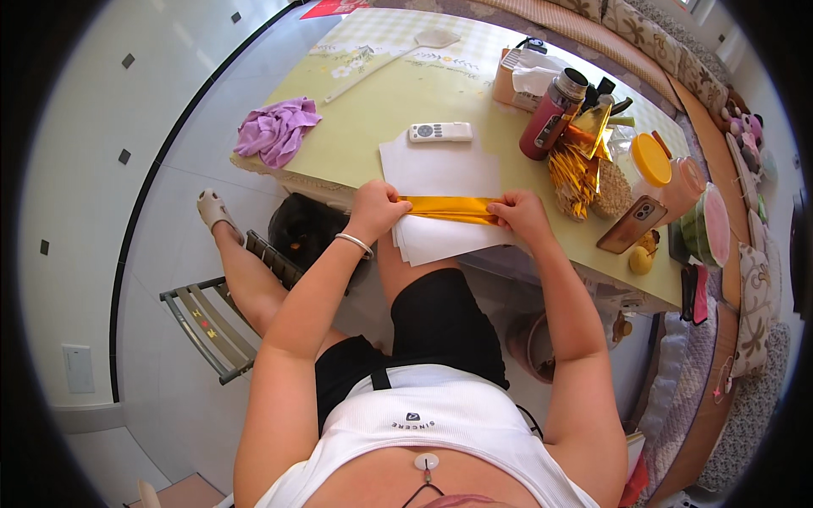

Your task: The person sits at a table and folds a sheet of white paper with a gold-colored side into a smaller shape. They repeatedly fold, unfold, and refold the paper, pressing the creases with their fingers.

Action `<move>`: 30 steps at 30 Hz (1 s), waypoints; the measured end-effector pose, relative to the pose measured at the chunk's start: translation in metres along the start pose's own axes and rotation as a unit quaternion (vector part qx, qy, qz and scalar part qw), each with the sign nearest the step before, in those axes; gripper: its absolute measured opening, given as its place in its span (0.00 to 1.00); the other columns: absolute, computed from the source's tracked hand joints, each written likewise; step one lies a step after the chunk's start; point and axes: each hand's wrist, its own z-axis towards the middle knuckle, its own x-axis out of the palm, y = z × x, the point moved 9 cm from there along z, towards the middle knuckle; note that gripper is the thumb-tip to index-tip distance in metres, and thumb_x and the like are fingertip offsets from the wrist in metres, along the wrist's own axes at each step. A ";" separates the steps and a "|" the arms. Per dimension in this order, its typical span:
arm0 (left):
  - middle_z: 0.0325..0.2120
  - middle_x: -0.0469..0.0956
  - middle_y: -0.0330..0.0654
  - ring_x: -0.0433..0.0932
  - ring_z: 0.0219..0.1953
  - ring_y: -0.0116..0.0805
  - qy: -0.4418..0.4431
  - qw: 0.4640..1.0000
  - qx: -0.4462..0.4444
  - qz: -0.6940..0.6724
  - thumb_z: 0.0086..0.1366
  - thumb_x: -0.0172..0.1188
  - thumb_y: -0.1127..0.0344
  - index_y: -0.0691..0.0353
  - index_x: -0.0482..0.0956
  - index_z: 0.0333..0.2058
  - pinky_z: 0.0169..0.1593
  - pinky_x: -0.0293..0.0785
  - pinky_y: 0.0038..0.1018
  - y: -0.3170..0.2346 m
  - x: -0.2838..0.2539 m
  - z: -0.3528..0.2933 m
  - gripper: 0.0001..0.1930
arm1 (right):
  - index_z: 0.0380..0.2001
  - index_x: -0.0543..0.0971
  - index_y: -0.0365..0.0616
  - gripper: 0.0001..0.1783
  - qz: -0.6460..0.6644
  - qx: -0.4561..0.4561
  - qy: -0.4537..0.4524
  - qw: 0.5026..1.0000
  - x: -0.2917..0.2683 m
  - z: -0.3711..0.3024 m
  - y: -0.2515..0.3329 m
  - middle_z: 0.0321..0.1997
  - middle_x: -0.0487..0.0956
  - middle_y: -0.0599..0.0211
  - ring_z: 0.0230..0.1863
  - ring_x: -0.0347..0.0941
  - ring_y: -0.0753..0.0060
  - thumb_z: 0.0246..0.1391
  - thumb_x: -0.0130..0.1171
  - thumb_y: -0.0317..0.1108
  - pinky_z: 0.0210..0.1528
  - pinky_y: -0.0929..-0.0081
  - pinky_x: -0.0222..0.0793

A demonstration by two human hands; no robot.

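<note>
Between my two hands stretches a shiny strip of gold foil paper [449,207], held level above the near edge of the table. My left hand [378,210] pinches its left end, and my right hand [521,215] pinches the right end. Beneath the strip lie several white paper sheets [440,169], some jutting past the table's edge. A white remote control [440,132] rests on the sheets' far side. To the right, a bundle of gold foil pieces [576,182] stands near a maroon flask [550,118].
A purple cloth [278,131] lies at the table's left corner, with a white fly swatter [381,68] farther back. On the right are a tissue box [521,80], a yellow-lidded jar [648,161], a phone [633,224], a yellow fruit [641,259] and a cut watermelon [707,227].
</note>
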 end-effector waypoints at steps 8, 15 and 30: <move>0.25 0.81 0.53 0.81 0.29 0.47 0.033 0.999 0.004 0.037 0.53 0.73 0.62 0.69 0.83 0.25 0.36 0.77 0.38 -0.003 0.000 0.006 0.14 | 0.28 0.87 0.39 0.13 -0.116 -0.022 -0.012 0.993 0.001 -0.025 0.017 0.21 0.81 0.66 0.23 0.75 0.73 0.51 0.71 0.40 0.30 0.69 0.70; 0.27 0.81 0.54 0.81 0.31 0.50 -0.026 0.998 0.033 0.041 0.55 0.71 0.63 0.69 0.82 0.27 0.38 0.77 0.40 -0.022 -0.006 0.015 0.13 | 0.29 0.84 0.36 0.10 -0.045 -0.067 -0.119 0.990 -0.017 -0.022 0.034 0.20 0.80 0.65 0.23 0.77 0.75 0.55 0.68 0.33 0.29 0.72 0.71; 0.26 0.82 0.51 0.81 0.32 0.49 0.006 0.999 -0.011 0.029 0.53 0.73 0.61 0.66 0.83 0.25 0.39 0.79 0.39 -0.011 0.008 0.016 0.13 | 0.23 0.78 0.35 0.12 -0.066 -0.183 -0.195 0.961 -0.020 -0.011 0.018 0.39 0.83 0.56 0.39 0.80 0.59 0.50 0.70 0.30 0.43 0.66 0.76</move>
